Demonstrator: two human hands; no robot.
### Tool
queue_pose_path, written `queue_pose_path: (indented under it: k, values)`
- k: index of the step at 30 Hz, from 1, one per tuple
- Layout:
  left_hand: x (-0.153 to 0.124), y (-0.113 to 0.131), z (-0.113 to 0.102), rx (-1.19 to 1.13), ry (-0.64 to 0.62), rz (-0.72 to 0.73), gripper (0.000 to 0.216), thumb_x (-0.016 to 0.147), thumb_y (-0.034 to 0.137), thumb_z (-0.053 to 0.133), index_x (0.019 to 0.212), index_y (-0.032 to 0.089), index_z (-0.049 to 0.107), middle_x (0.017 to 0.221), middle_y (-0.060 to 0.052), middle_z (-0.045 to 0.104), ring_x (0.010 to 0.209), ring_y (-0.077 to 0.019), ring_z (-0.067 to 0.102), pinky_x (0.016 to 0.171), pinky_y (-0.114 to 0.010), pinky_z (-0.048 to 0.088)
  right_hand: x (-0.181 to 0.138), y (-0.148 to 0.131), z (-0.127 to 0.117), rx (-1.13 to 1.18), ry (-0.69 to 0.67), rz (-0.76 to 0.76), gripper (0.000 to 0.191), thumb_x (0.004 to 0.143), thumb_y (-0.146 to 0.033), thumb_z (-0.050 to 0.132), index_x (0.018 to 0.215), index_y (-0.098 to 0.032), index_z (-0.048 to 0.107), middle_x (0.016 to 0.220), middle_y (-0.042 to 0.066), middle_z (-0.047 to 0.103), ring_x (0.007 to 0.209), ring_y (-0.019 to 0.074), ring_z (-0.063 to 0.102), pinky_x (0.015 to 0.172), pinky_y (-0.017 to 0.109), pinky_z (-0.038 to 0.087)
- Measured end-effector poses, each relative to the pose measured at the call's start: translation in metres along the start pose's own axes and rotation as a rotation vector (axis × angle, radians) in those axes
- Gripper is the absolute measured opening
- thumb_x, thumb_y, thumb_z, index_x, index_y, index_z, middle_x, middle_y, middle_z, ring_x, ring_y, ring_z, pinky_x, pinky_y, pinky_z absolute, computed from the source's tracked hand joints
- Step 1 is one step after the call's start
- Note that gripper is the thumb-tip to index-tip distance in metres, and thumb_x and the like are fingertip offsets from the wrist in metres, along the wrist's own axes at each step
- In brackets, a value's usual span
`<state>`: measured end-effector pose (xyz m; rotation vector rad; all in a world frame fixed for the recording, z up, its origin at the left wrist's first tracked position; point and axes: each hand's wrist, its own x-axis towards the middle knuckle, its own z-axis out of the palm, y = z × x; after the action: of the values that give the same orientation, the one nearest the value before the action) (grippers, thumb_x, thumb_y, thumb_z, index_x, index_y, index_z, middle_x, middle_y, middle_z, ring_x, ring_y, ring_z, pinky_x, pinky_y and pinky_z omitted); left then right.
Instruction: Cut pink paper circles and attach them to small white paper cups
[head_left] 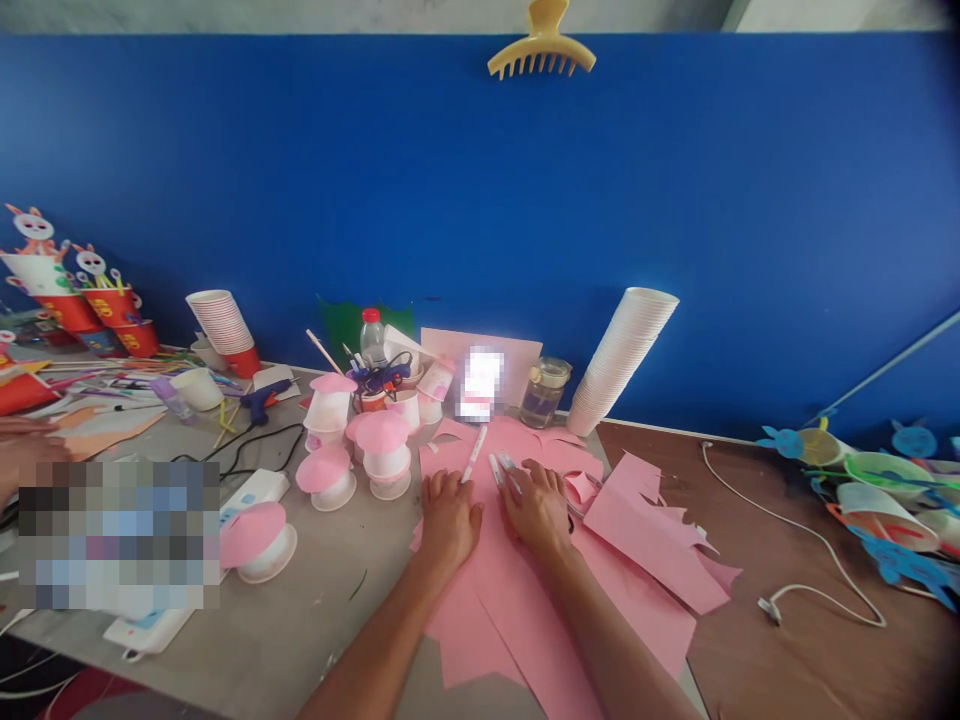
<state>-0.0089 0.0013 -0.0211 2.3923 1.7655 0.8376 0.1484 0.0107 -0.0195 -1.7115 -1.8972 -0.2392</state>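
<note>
Pink paper sheets (pixel 487 620) lie overlapped on the table under both hands. My left hand (pixel 451 522) rests on them, fingers lying forward and thumb apart. The lower end of a white pen (pixel 473 453) meets its fingertips; I cannot make out a grip. My right hand (pixel 538 508) is closed over the lower ends of two slim white pens (pixel 496 470), which lie side by side on the paper. Next to it are a curled pink scrap (pixel 580 488) and a dark round edge, partly hidden, perhaps a scissors handle.
Pink-topped paper-cup pieces (pixel 386 445) stand left, near a power strip (pixel 255 492) and glue gun (pixel 264 398). Behind are a lit phone (pixel 480 383), glass jar (pixel 545 393) and leaning cup stack (pixel 624 360). A cable (pixel 795 535) lies right. Another person's hand (pixel 30 450) shows far left.
</note>
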Motion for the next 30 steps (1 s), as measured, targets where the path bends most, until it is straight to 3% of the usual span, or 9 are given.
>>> queue_pose_path:
  k: [8, 18, 24, 30]
  values:
    - [0.000, 0.006, -0.001, -0.088, 0.009, 0.005, 0.020, 0.078, 0.015, 0.052, 0.094, 0.019, 0.064, 0.098, -0.009, 0.059, 0.104, -0.0281, 0.046, 0.101, -0.052, 0.028, -0.001, -0.010, -0.009, -0.104, -0.109, -0.019, 0.047, 0.076, -0.028, 0.060, 0.122, -0.020, 0.054, 0.101, 0.011, 0.061, 0.086, 0.0273, 0.053, 0.079, 0.038, 0.031]
    - [-0.009, 0.023, -0.006, -0.221, -0.134, 0.073, 0.024, 0.081, 0.017, 0.052, 0.101, 0.025, 0.063, 0.096, -0.003, 0.065, 0.102, -0.0240, 0.051, 0.107, -0.056, 0.015, 0.007, -0.007, -0.002, -0.075, -0.218, 0.049, 0.037, 0.082, -0.013, 0.050, 0.119, -0.015, 0.053, 0.098, 0.010, 0.061, 0.086, 0.0246, 0.058, 0.075, 0.036, 0.033]
    - [-0.006, 0.023, -0.008, -0.237, -0.110, 0.041, 0.025, 0.082, 0.016, 0.050, 0.101, 0.026, 0.064, 0.093, -0.001, 0.069, 0.099, -0.0226, 0.055, 0.109, -0.055, 0.011, 0.013, -0.012, 0.001, 0.065, -0.216, 0.030, 0.038, 0.080, -0.007, 0.048, 0.118, -0.013, 0.053, 0.106, 0.013, 0.060, 0.088, 0.0245, 0.059, 0.078, 0.036, 0.040]
    - [0.001, 0.019, -0.014, -0.199, -0.035, -0.054, 0.027, 0.081, 0.026, 0.055, 0.107, 0.024, 0.063, 0.102, -0.005, 0.068, 0.103, -0.0262, 0.053, 0.105, -0.055, 0.020, 0.019, -0.015, -0.001, 0.204, -0.254, -0.057, 0.044, 0.080, -0.004, 0.048, 0.123, -0.011, 0.052, 0.106, 0.009, 0.068, 0.096, 0.0217, 0.062, 0.085, 0.032, 0.046]
